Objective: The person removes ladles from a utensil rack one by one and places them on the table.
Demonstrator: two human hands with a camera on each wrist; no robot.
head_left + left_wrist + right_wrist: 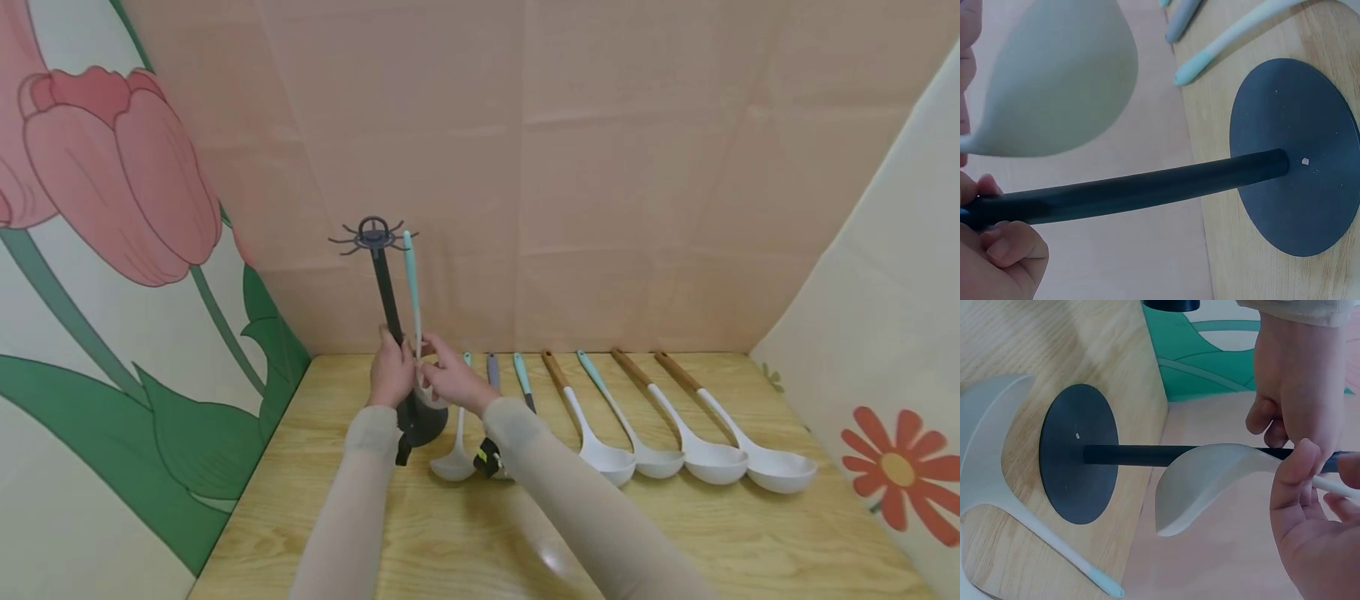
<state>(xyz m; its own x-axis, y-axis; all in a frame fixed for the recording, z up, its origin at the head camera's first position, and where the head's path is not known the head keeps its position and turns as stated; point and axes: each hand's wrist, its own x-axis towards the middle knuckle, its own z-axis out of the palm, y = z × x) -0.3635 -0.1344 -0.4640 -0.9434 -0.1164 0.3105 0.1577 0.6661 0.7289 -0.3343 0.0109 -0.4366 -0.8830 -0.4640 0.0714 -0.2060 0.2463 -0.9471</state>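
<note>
A black utensil stand (385, 287) with a round base (1297, 212) and a ring of hooks on top stands on the table. My left hand (390, 372) grips its post partway up. In my right hand (456, 377), a ladle with a mint handle (411, 271) is pinched by its pale stem. The ladle is upright, bowl (1200, 487) downward, beside the post. Its handle tip overlaps a right-side hook in the head view; whether it hangs there I cannot tell. Both wrist views show the bowl above the base.
To the right, a row of utensils lies on the wooden table (300, 500). It includes a small mint-handled ladle (454, 463), another mint-handled ladle (660, 463) and white ladles with brown handles, one (783, 475) at the far right. A pink cloth wall (600, 208) stands behind.
</note>
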